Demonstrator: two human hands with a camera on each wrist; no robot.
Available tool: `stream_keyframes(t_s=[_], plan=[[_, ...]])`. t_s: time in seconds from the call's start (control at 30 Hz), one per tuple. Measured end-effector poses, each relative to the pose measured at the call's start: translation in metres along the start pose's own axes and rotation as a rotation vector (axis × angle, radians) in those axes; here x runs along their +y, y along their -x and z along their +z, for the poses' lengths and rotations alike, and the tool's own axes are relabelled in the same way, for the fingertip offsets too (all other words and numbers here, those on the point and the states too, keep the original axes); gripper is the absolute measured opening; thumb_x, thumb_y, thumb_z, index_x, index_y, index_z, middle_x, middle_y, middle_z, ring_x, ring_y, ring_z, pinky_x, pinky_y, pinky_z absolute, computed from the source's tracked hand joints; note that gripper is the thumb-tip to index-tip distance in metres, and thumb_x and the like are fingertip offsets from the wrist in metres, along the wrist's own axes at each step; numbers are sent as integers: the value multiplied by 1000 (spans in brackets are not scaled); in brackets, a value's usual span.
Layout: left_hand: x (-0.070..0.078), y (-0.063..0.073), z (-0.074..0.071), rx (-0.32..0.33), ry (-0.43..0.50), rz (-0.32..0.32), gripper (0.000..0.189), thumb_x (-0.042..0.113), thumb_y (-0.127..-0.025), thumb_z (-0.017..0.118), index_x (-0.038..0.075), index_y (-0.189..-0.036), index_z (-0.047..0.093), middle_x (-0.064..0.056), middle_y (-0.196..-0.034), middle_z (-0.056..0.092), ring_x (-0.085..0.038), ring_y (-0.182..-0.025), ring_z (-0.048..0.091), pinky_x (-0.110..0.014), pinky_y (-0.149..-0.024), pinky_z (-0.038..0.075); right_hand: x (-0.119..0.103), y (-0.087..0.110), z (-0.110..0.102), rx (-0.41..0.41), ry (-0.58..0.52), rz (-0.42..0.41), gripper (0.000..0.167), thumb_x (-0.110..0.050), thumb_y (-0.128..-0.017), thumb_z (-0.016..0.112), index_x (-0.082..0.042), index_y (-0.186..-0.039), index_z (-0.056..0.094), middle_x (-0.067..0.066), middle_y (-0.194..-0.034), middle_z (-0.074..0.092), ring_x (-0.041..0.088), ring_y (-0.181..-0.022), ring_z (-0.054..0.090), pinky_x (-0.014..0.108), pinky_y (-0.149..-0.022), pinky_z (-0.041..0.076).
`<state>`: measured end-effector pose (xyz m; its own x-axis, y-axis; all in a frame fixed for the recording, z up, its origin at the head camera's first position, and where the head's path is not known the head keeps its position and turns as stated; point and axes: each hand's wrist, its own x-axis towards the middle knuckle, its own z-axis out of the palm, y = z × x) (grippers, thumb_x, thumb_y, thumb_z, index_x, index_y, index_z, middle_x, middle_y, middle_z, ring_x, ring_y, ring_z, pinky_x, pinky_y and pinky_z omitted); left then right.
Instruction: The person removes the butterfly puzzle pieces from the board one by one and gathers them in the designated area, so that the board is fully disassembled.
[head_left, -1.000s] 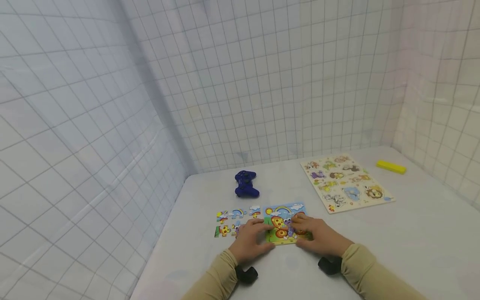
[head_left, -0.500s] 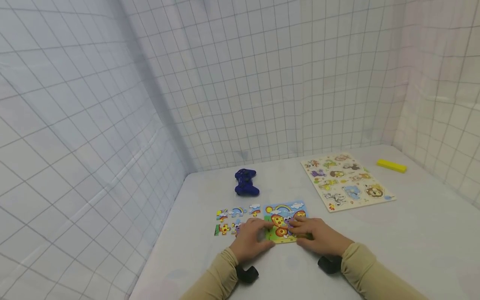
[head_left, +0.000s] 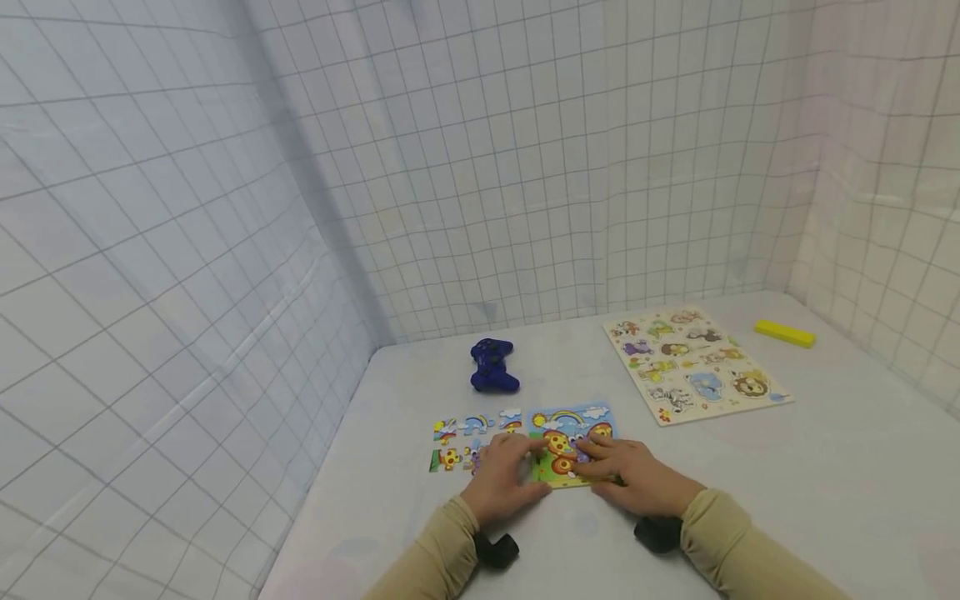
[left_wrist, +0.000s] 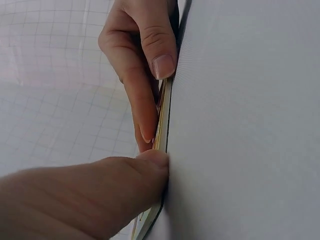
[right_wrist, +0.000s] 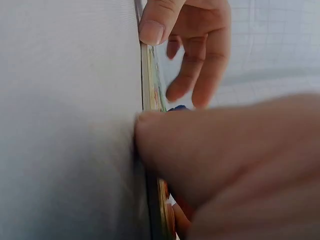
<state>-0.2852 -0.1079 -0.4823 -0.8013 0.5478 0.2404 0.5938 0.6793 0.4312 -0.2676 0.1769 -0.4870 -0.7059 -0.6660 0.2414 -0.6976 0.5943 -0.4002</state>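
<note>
A small butterfly jigsaw puzzle lies flat on the white table before me. My left hand is at its left side, thumb at the near left corner and the index finger reaching over the edge. In the right wrist view, the other left fingers hang loosely above the surface. My right hand rests on the puzzle's right part, fingers laid across the butterfly and thumb by the near edge. The left wrist view shows the puzzle's thin edge between both thumbs. The right hand covers the lower right picture.
Several loose jigsaw pieces lie left of the puzzle, partly behind the left hand. A blue game controller sits farther back. An animal puzzle board lies at the back right, with a yellow block beyond it. Gridded white curtains surround the table.
The right hand's fingers have spread and shifted slightly toward me across the puzzle. The left hand has stayed nearly still at the left edge.
</note>
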Motion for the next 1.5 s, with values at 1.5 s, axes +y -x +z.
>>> stream_keyframes(t_s=[1.5], plan=[[-38, 42, -38, 250, 129, 222, 48, 7, -80, 87, 12, -124, 69, -1, -118, 71, -15, -102, 69, -39, -87, 59, 5, -2, 2, 7, -31, -41, 35, -24, -105, 59, -23, -139, 66, 15, -156, 49, 46, -146, 40, 71, -108, 36]])
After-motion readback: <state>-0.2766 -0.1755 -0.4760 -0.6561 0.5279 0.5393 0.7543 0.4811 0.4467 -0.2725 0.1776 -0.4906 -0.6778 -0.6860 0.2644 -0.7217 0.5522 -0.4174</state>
